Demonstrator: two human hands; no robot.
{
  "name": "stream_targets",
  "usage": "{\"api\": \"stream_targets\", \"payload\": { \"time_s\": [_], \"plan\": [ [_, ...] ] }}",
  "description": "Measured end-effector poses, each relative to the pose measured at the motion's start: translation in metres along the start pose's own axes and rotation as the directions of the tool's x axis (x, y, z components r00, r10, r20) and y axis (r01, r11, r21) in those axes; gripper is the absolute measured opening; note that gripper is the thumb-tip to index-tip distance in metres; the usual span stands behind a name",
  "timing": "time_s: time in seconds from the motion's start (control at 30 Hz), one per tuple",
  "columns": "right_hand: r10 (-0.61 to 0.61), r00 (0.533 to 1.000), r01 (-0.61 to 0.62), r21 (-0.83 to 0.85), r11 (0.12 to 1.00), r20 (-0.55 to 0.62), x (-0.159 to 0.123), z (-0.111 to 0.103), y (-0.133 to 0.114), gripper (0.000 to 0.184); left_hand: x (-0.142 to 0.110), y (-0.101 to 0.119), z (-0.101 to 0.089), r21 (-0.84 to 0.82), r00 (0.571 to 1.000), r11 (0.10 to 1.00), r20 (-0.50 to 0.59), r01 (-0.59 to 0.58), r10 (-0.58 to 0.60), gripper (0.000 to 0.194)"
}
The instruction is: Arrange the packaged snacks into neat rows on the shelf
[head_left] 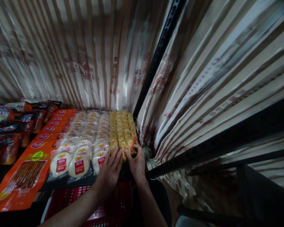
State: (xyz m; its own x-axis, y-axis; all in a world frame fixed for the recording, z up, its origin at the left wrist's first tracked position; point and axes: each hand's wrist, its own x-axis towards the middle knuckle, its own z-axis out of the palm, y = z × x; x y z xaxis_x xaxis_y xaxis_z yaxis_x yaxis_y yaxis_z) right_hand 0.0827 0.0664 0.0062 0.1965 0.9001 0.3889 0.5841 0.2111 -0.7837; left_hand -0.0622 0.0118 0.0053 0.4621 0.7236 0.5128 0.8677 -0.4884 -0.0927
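Observation:
Rows of small yellow-wrapped snacks point(121, 126) stand at the right end of the shelf. My left hand point(110, 167) rests against the front of these rows, fingers stretched out side by side over the packets. At the front right corner, my right hand point(137, 164) has its thumb and fingers around a yellow snack packet point(130, 147). To the left of my left hand lie overlapping rows of round white rice crackers point(79, 165) in clear wrappers with red labels. My left palm hides part of the nearest crackers.
Orange bags of brown sticks point(29, 173) overlap in a row further left, beside darker orange packs point(10, 148). Below the shelf edge is a red plastic basket point(66, 201). A black metal post point(156, 60) and pale printed curtains point(92, 56) stand behind; a dark rail point(203, 148) runs right.

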Motion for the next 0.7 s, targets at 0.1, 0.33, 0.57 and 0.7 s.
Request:
{"api": "stream_targets", "payload": {
  "time_s": [0.1, 0.33, 0.57, 0.7],
  "plan": [
    [-0.007, 1.0, 0.007, -0.039, 0.999, -0.007, -0.001, 0.0, -0.003, 0.042, -0.003, 0.0, -0.004, -0.013, 1.0, 1.0, 0.002, 0.011, -0.011, 0.044],
    [-0.051, 0.999, 0.051, -0.109, 0.993, 0.0, -0.003, -0.002, -0.003, 0.061, -0.009, -0.004, -0.024, -0.047, 0.981, 0.98, 0.001, 0.193, -0.193, 0.044],
    [-0.134, 0.989, 0.142, -0.145, 0.979, 0.063, -0.004, 0.007, 0.002, 0.088, 0.0, -0.02, -0.023, -0.009, 0.952, 0.952, 0.011, 0.305, -0.305, 0.044],
    [-0.129, 0.988, 0.141, -0.144, 0.979, 0.09, -0.005, 0.009, 0.001, 0.087, 0.011, -0.024, -0.02, 0.01, 0.96, 0.961, 0.048, 0.277, -0.277, 0.044]
  ]
}}
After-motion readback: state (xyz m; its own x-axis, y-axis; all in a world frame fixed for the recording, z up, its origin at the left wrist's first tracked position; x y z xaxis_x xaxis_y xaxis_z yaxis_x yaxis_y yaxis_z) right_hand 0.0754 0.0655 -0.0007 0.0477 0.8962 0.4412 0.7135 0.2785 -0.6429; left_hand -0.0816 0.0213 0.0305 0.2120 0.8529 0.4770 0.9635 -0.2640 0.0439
